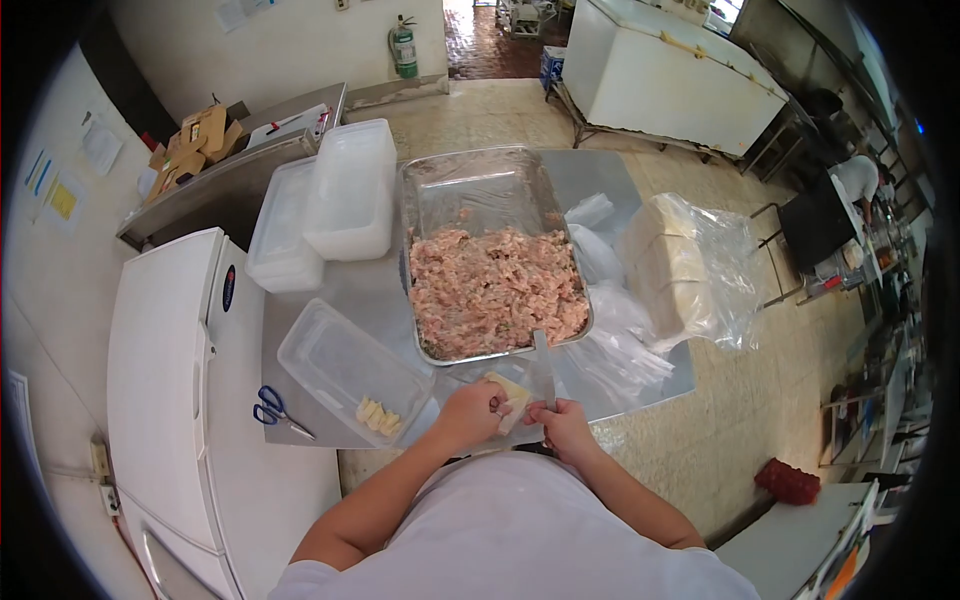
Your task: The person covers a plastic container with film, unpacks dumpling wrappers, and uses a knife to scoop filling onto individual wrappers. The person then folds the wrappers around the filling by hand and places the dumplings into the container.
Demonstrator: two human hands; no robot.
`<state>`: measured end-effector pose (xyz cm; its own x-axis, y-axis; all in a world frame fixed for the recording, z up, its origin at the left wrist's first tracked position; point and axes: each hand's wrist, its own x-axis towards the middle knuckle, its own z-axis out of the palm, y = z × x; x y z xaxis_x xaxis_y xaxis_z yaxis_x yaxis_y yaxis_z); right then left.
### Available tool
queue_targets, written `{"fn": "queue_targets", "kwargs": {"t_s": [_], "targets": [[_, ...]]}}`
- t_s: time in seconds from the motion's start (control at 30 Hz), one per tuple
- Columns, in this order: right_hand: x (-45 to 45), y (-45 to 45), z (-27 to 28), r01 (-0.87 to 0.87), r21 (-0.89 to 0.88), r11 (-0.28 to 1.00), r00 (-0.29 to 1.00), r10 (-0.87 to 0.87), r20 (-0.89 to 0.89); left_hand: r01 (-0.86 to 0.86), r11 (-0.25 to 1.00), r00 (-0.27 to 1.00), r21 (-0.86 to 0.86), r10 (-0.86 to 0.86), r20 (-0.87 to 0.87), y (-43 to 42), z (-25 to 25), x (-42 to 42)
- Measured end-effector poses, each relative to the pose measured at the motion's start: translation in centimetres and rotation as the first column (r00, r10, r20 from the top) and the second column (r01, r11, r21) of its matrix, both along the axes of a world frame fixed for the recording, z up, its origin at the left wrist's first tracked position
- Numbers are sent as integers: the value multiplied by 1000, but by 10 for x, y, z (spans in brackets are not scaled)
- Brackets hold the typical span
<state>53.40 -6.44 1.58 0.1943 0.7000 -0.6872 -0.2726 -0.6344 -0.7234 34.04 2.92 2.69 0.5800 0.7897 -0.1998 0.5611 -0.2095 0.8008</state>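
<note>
My left hand (pixel 475 412) is closed around a pale, thin square dough wrapper (pixel 512 392) at the table's front edge. Beside it, my right hand (pixel 565 428) grips a flat metal blade (pixel 543 368) that points away from me, its tip by the tray's near rim; whether it is a knife or a spatula is unclear. Just beyond both hands, a large metal tray (pixel 480 165) holds a mass of pink ground meat (pixel 500 285) flecked with green. To the left, a clear plastic container (pixel 335 345) has several folded pale dumplings (pixel 379 416) in its near corner.
Blue-handled scissors (pixel 270 405) lie on the left. Stacked plastic containers (pixel 350 190) stand behind them. Bagged stacks of wrappers (pixel 665 265) and loose plastic bags (pixel 615 330) sit on the right. A white refrigerator (pixel 165 370) borders the table; another person (pixel 858 182) is far right.
</note>
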Motion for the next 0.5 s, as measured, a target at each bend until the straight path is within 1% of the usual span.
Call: {"fn": "queue_targets", "kwargs": {"t_s": [0.1,0.2,0.3,0.4,0.5], "targets": [[0,2,3,-21,3,1000,1000,21,13,20,999,1000,-46,-20,11,6,7,-1],[-2,9,14,-66,-5,998,997,66,-51,58,996,998,-66,-57,13,8,10,-4],[-9,18,28,-88,-9,996,996,88,-5,74,997,986,2,-74,152,5,-8,-9],[-10,19,11,-95,13,995,995,95,-14,83,996,985,21,-85,153,4,-10,-11],[-9,19,4,-110,51,993,992,113,-56,66,996,996,-53,-62,59,5,-1,-9]]}}
